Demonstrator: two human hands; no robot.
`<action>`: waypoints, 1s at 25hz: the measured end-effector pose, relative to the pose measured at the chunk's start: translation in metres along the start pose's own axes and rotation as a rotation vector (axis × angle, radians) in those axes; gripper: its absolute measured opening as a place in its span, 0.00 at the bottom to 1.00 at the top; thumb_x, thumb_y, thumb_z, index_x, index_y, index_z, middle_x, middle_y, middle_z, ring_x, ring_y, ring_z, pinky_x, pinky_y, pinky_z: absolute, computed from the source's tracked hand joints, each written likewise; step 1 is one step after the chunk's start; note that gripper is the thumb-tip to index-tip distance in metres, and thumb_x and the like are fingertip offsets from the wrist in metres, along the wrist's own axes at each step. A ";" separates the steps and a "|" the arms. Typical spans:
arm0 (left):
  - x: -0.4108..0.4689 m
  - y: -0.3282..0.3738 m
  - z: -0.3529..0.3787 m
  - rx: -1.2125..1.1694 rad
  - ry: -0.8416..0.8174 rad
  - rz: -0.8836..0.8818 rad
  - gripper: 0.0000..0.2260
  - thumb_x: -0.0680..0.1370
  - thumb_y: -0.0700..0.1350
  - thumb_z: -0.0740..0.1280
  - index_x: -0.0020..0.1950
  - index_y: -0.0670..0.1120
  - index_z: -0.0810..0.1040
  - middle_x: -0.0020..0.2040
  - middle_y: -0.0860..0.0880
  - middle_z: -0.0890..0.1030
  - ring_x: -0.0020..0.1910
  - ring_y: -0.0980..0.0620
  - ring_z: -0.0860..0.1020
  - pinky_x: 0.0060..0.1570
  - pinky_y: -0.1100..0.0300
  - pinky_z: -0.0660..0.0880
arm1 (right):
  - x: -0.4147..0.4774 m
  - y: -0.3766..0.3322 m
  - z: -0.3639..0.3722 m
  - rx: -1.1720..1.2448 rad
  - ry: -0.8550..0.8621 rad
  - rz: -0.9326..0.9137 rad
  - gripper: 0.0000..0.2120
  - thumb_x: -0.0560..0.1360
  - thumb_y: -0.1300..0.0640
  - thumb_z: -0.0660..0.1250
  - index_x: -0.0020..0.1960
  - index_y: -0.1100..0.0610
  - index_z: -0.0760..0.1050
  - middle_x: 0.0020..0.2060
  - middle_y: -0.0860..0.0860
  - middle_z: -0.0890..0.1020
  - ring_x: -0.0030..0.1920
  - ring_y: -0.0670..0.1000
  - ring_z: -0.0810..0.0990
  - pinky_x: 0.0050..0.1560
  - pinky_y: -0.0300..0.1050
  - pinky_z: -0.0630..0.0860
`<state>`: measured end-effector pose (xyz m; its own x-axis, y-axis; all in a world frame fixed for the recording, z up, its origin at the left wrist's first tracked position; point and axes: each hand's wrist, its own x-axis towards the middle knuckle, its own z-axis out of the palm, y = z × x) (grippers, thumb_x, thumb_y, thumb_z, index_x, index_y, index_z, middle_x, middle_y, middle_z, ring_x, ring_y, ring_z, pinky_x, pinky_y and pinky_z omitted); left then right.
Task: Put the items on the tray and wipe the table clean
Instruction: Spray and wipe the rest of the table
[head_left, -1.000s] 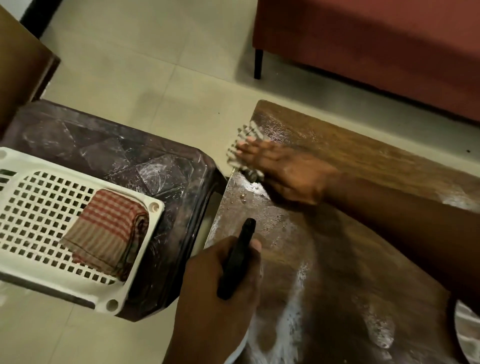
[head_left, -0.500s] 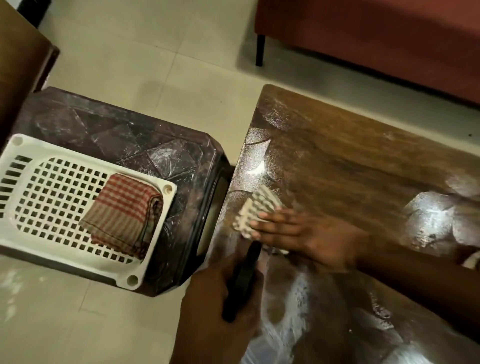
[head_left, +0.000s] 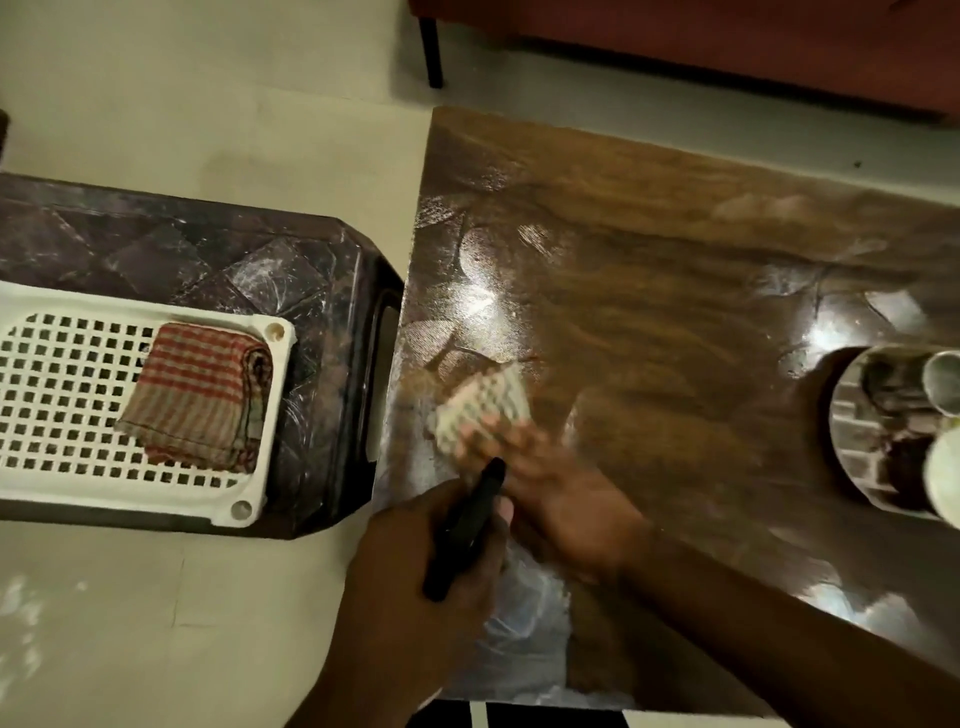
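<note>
Two hands are at work at the near left corner of the bench (head_left: 675, 270) — and the picture has shifted in the last second. A second ago our right hand (head_left: 550, 483) had the checked wiping cloth (head_left: 480, 408) pressed up by the far left corner; half a second ago it was halfway down that edge, and now it sits flat on the cloth, fingers together, close beside our left hand (head_left: 431, 571). That left hand has stayed put, curled around a dark handle (head_left: 465, 525) with clear plastic (head_left: 524, 618) under it — what the tool is, we cannot tell. So the wipe has run the whole left edge, leaving smeared arcs behind it. Over on the dark stool (head_left: 322, 270) the white tray (head_left: 260, 488) holds only a folded red-striped towel (head_left: 197, 395). At the bench's right edge a round plate (head_left: 852, 447) with cups has come into view, not yet on the tray. We judge the wiping well along, the gathering unfinished.
</note>
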<state>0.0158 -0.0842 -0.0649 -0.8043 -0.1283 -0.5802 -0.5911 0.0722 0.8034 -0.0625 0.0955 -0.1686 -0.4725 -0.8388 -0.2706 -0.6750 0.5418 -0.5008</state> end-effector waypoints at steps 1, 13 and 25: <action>-0.004 -0.003 -0.001 0.094 0.018 0.038 0.18 0.81 0.59 0.69 0.40 0.47 0.83 0.29 0.43 0.79 0.27 0.48 0.78 0.32 0.48 0.75 | -0.028 0.004 0.005 -0.055 -0.116 -0.208 0.27 0.87 0.53 0.57 0.85 0.51 0.59 0.86 0.50 0.55 0.87 0.52 0.48 0.86 0.58 0.54; -0.044 -0.046 -0.006 0.161 0.005 -0.050 0.14 0.74 0.64 0.70 0.43 0.55 0.84 0.31 0.51 0.80 0.29 0.59 0.77 0.36 0.53 0.76 | 0.006 -0.019 0.006 0.240 0.533 0.719 0.32 0.82 0.60 0.61 0.85 0.53 0.60 0.85 0.52 0.58 0.86 0.55 0.54 0.85 0.59 0.57; -0.099 -0.069 0.007 0.047 0.204 -0.039 0.14 0.76 0.64 0.71 0.41 0.55 0.83 0.26 0.44 0.77 0.22 0.53 0.75 0.27 0.55 0.73 | 0.010 0.025 -0.031 -0.059 0.094 0.110 0.34 0.81 0.55 0.57 0.86 0.51 0.56 0.86 0.52 0.57 0.87 0.56 0.52 0.85 0.60 0.56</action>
<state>0.1362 -0.0691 -0.0638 -0.7545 -0.3291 -0.5678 -0.6275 0.1086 0.7710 -0.1021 0.1022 -0.1585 -0.5942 -0.7672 -0.2416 -0.6471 0.6344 -0.4228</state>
